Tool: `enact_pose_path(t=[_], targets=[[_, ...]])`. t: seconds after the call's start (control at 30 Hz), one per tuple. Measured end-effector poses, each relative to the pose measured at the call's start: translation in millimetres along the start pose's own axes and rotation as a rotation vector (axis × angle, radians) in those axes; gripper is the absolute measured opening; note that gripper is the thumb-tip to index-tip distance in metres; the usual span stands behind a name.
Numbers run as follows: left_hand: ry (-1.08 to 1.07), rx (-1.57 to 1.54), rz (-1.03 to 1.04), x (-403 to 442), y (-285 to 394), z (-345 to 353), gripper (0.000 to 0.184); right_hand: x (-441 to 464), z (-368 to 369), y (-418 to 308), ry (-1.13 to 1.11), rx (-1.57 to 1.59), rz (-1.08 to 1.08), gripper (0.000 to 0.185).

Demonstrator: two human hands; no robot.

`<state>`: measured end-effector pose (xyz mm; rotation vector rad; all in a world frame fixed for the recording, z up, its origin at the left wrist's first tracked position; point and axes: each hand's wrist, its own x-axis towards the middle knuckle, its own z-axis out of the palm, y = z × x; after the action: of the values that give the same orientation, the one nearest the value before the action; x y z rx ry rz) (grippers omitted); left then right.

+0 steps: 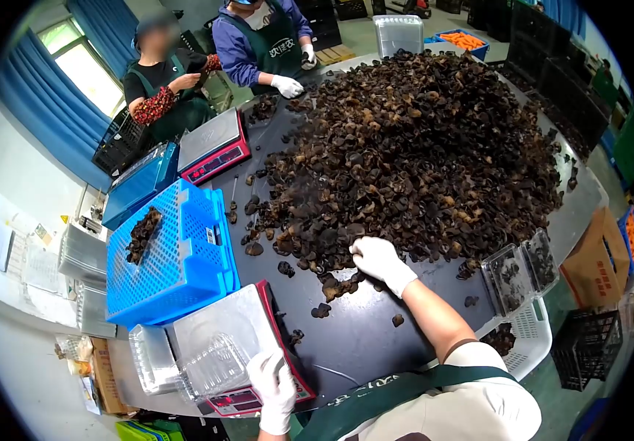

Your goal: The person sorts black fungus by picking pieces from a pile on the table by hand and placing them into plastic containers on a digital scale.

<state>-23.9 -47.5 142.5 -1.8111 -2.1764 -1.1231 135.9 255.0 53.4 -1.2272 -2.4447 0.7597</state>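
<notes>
Clear box (218,360): just beside left hand (273,382), partly over the scale (236,312); no contents visible.
Left hand: fingers loosely bent, grip unclear.
Right hand (377,259): curled against dark fungus (405,162), pinch unclear; seemingly picking, next needing light fingertips.
Open box (504,283): rightward, dark pieces inside.
White basket (539,334): nearer, likewise.

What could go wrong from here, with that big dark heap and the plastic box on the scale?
Possibly two things. The clear box lies open on the near scale, one half reaching past the weighing plate, with the person's left hand close by; a nudge might shift or tip it. The right hand is at the near edge of the heap, so drawing pieces from there could let others slide down.
</notes>
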Motion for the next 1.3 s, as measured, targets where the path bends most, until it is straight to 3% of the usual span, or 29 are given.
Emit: enact_pose_path(t=[0.07,0.13,0.3,0.33,0.4,0.47,0.53,0.6,0.67,0.73,0.87,0.93,1.03,1.1,1.17,1.27,1.3], targets=[[0.016,-0.127,-0.153,16.6,5.6,39.2,0.036,-15.8,29.0,22.0,-0.027,-0.107,-0.185,0.018],[-0.022,-0.222,-0.189,32.3,-2.9,77.4,0.040,-24.6,35.4,33.0,0.143,0.042,-0.265,0.015],[-0.012,-0.429,-0.271,69.6,-30.0,159.5,0.036,-66.6,-34.5,18.2,0.120,0.819,0.087,0.022],[-0.021,-0.385,-0.248,75.5,-38.3,171.5,0.035,-75.5,-40.9,26.9,0.144,0.687,0.041,0.021],[-0.057,-0.247,-0.211,88.9,-45.1,187.2,0.038,-93.9,-51.8,47.3,0.043,0.738,0.016,0.019],[-0.024,-0.050,-0.250,88.4,-51.1,208.1,0.043,-112.5,-59.3,63.5,-0.053,0.647,0.094,0.018],[-0.084,0.014,-0.271,82.1,-55.8,221.0,0.047,-126.8,-68.8,64.7,-0.045,0.762,0.109,0.019],[-0.109,0.090,-0.210,70.8,-60.7,230.6,0.041,-136.9,-76.6,64.6,-0.075,0.500,0.241,0.023],[-0.103,-0.053,-0.265,65.5,-64.9,233.9,0.038,-136.6,-75.5,41.7,0.055,0.207,0.265,0.036],[-0.073,-0.015,-0.245,58.9,-63.4,233.2,0.029,-124.0,-64.4,21.5,0.016,0.283,0.227,0.039],[-0.012,-0.245,-0.321,48.8,-64.1,222.8,0.020,-88.7,17.0,8.6,0.160,-0.029,-0.136,0.028],[0.009,-0.424,-0.513,47.3,-65.1,214.2,0.021,-69.2,49.8,4.7,0.199,-0.062,-0.199,0.023],[0.036,-0.727,-0.778,44.6,-77.0,203.4,0.014,-51.2,64.1,2.2,-0.023,-0.117,-0.214,0.020],[0.124,-0.919,-0.961,42.1,-79.9,198.2,0.011,-52.9,46.8,-2.1,0.018,-0.070,-0.183,0.018],[0.185,-0.915,-0.993,38.0,-82.8,195.4,0.010,-62.9,19.2,1.3,0.045,0.051,-0.089,0.021],[0.289,-0.917,-1.031,37.2,-68.3,188.0,0.007,-93.0,-35.4,26.3,-0.096,0.159,-0.033,0.025],[0.289,-0.829,-0.940,35.1,-64.4,186.2,0.007,-108.5,-67.2,30.6,-0.226,0.248,-0.007,0.026]])
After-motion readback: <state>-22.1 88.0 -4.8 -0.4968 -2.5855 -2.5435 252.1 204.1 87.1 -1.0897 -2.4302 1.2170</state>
